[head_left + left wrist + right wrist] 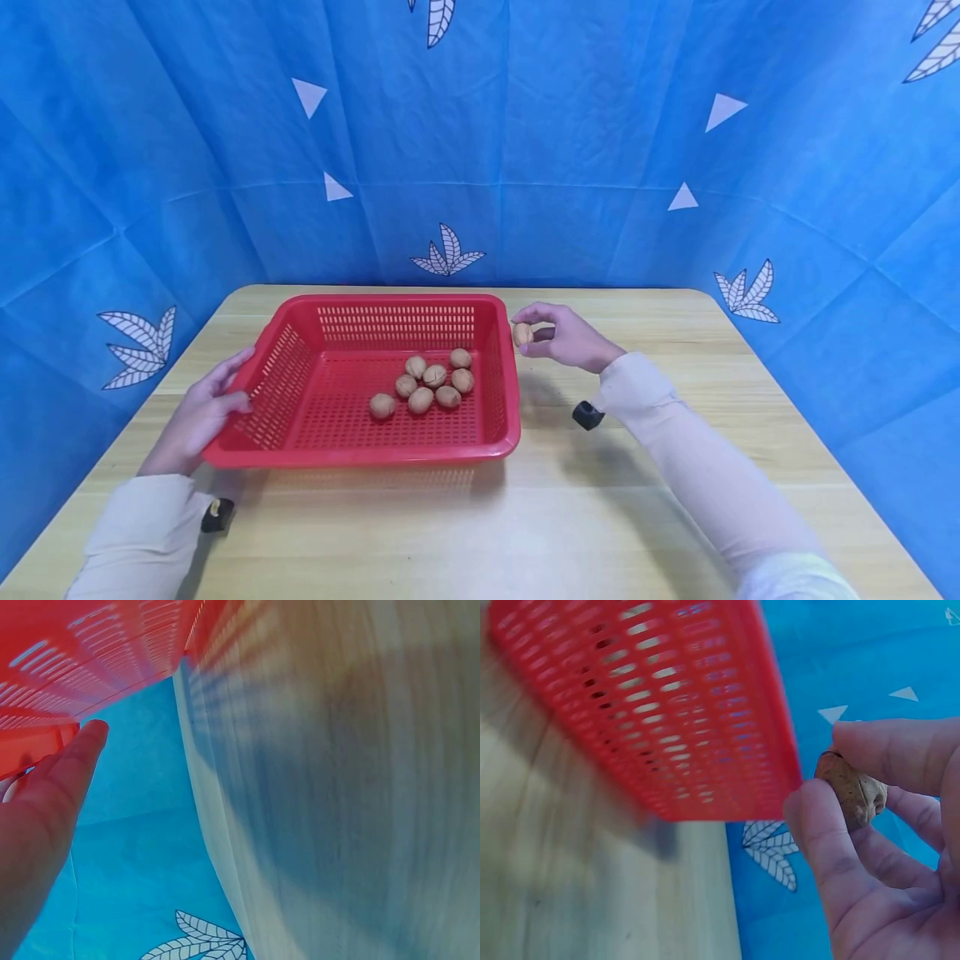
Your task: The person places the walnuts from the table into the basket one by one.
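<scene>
A red plastic basket (360, 457) with slotted walls stands left of centre in the head view, several walnuts (421, 400) lying on its floor toward the right. The left hand (197, 417) grips the basket's left rim, its thumb over the edge; other fingers are partly hidden behind the wall. Just outside the right rim, the right hand (566, 337) pinches one walnut (850, 791) between thumb and fingertips. In the right wrist view that walnut is raised beside the basket wall (652, 712).
A light wood-grain table (600, 517) lies under the basket. Blue cloth (570, 142) with white leaf and triangle prints hangs around the back and sides. Each wrist carries a small black device (588, 415).
</scene>
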`<state>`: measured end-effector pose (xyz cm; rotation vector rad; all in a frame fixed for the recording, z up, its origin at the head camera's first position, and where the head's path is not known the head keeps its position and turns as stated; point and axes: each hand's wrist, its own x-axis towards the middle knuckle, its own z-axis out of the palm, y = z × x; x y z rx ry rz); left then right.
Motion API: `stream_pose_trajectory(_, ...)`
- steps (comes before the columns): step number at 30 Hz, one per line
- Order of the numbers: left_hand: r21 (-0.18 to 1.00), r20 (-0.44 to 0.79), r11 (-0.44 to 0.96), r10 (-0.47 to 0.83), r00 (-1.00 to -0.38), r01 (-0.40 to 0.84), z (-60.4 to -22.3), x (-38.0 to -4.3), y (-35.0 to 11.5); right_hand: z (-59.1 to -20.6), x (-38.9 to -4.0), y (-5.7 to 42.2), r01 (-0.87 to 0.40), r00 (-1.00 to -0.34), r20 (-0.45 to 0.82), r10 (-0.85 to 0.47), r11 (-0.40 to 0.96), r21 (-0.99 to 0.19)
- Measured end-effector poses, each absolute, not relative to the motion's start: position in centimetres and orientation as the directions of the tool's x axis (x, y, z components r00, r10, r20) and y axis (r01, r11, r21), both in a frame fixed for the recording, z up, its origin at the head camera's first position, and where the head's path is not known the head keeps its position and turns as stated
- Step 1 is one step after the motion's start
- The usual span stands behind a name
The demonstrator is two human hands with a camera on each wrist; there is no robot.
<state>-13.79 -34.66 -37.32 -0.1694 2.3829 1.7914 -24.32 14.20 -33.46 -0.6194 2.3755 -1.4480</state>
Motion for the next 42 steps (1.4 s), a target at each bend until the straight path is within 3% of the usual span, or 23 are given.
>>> stream_pose_trajectory(14, 0.936, -0.187, 0.304, 0.001, -0.982, -0.178, -37.3, -13.8, -34.6, -31.4, -25.8, 10.5, -0.191, -0.884, -0.023, -0.466, 0.405, -0.894)
stream_pose_trajectory(24, 0.934, -0.193, 0.306, -0.007, -0.981, -0.186, -37.5, -13.7, -34.8, -31.1, -26.3, 7.4, -0.099, -0.888, -0.044, -0.457, 0.285, -0.953)
stream_pose_trajectory(42, 0.939, -0.181, 0.299, 0.005, -0.984, -0.171, -37.6, -13.7, -34.8, -33.8, -27.3, 2.4, 0.061, -0.881, -0.128, -0.455, 0.158, -0.986)
